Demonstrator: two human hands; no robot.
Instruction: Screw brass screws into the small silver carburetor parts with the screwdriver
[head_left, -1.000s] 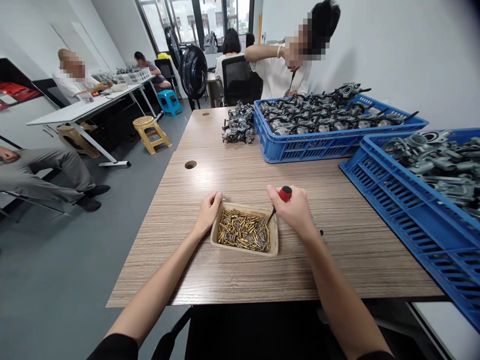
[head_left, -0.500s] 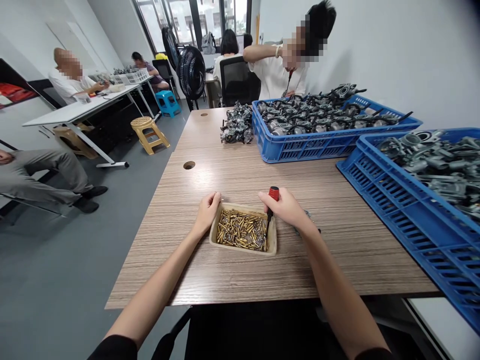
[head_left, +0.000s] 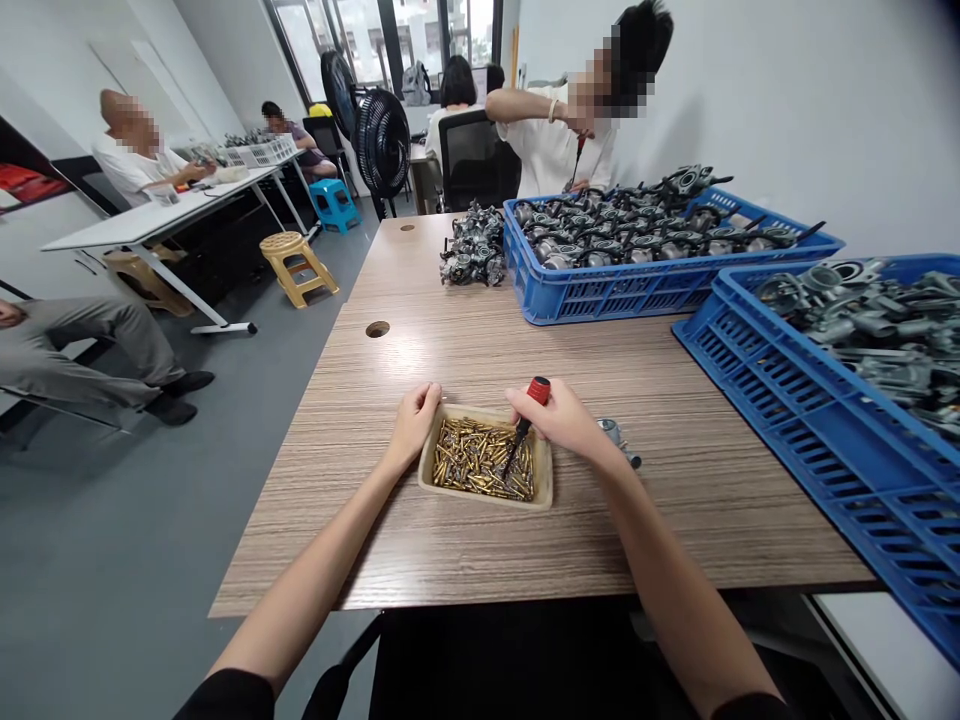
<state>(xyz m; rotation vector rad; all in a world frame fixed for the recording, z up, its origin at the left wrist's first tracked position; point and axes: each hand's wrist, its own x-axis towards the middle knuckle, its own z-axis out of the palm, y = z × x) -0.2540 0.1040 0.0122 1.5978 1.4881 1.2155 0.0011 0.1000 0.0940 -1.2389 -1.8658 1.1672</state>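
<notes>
My right hand (head_left: pixel 559 415) is closed round a screwdriver (head_left: pixel 538 391) with a red and black handle. Its dark shaft slants down to the left, the tip among many small brass parts (head_left: pixel 480 455). These parts lie in a cream plastic tray (head_left: pixel 546 490) on the wooden table (head_left: pixel 450 560). At the tray's left edge, my left hand (head_left: pixel 417 420) has its fingers closed on the rim. A small grey metal part (head_left: pixel 611 430) lies on the table just right of my right hand, partly hidden by the wrist.
Two blue crates (head_left: pixel 600 290), (head_left: pixel 817 400) of metal parts stand at the back and right. Beside the back one is a pile of metal parts (head_left: pixel 474 250). Across the table a person (head_left: pixel 555 150) holds another screwdriver. More people sit at the left and back.
The screwdriver in my right hand has moved left and tilted more, its tip going from the tray's right side towards the middle. More of the grey metal part shows. My left hand stays put.
</notes>
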